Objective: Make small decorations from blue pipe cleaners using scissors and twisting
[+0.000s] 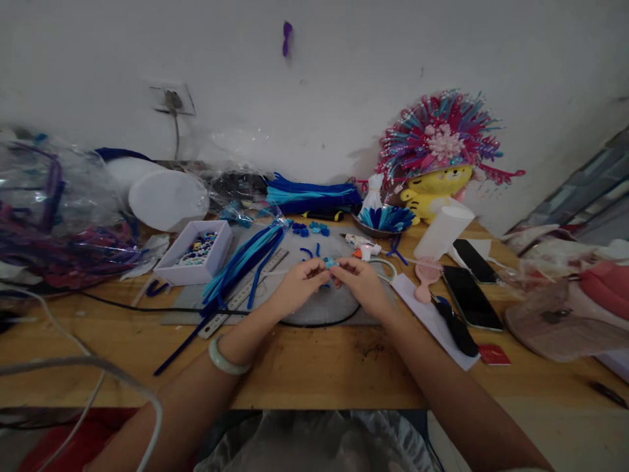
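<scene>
While the left hand (301,283) and the right hand (361,283) meet in the head view, their fingers pinch a small light-blue piece (329,261) between them, over the grey mat (319,311). Left of it lie a ruler (236,303) and blue strips (248,257), with a white box (215,262) of beads farther left; a glue gun (362,245) lies on the far side of the right hand
</scene>
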### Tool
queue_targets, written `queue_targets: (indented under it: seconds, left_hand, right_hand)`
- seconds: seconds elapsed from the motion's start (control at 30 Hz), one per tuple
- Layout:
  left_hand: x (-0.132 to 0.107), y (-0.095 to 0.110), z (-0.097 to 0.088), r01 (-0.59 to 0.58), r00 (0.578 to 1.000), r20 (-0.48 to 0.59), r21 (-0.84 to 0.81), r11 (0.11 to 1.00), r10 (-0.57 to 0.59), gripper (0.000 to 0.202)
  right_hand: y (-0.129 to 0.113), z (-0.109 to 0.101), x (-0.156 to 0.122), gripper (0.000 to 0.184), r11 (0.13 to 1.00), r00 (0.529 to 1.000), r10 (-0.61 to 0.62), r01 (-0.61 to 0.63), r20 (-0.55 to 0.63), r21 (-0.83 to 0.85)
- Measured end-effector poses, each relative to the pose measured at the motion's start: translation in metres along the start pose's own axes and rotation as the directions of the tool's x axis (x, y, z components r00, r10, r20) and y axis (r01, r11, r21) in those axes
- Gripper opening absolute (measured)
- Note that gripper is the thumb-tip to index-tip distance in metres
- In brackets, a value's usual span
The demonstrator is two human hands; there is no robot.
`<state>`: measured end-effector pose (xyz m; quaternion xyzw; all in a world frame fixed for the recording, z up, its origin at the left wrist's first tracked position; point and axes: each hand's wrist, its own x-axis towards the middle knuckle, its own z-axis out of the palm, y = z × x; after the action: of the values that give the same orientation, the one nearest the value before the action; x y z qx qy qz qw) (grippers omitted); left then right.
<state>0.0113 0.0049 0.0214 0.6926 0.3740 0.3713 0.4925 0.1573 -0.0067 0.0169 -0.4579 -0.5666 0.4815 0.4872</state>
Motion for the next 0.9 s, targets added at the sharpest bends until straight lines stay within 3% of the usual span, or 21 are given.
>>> queue_targets:
  seconds: [0.13,0.23,0.33,0.43,0.5,0.57,0.9]
  left_hand:
    - [0.001,0.001,-0.006,0.162,0.983,0.129,-0.254,0.954,-0.132,0.018]
    - [0.002,-0.001,-0.006,0.306,0.95,0.212,-0.467,0.83,-0.231,0.015]
    - [0.002,-0.003,-0.002,0.372,0.927,0.262,-0.54,0.755,-0.269,0.016]
    - [0.002,-0.004,0.001,0.255,0.967,0.138,-0.46,0.851,-0.215,0.015]
    - [0.002,-0.005,0.001,0.116,0.993,0.015,-0.345,0.931,-0.119,0.015]
    - [0.003,-0.007,0.001,0.02,0.999,-0.044,-0.237,0.971,-0.032,0.021]
    - [0.005,-0.01,-0.002,0.001,1.0,0.026,-0.121,0.993,0.002,0.021]
  right_hand:
    - [0.001,-0.003,0.0,0.016,0.999,0.992,-0.008,0.002,0.129,0.042]
    - [0.0,-0.003,-0.001,0.015,0.998,0.988,-0.007,-0.002,0.153,0.057]
    - [0.003,-0.004,0.0,0.014,0.996,0.99,-0.005,-0.007,0.139,0.088]
    - [0.008,-0.006,0.004,0.013,0.98,0.994,0.04,-0.06,0.104,0.191]
    - [0.01,-0.007,0.005,0.013,0.961,0.99,0.089,-0.115,0.11,0.253]
    - [0.009,-0.008,0.005,0.013,0.941,0.983,0.133,-0.166,0.127,0.294]
    - [0.0,-0.006,0.001,0.016,0.859,0.949,0.261,-0.311,0.175,0.407]
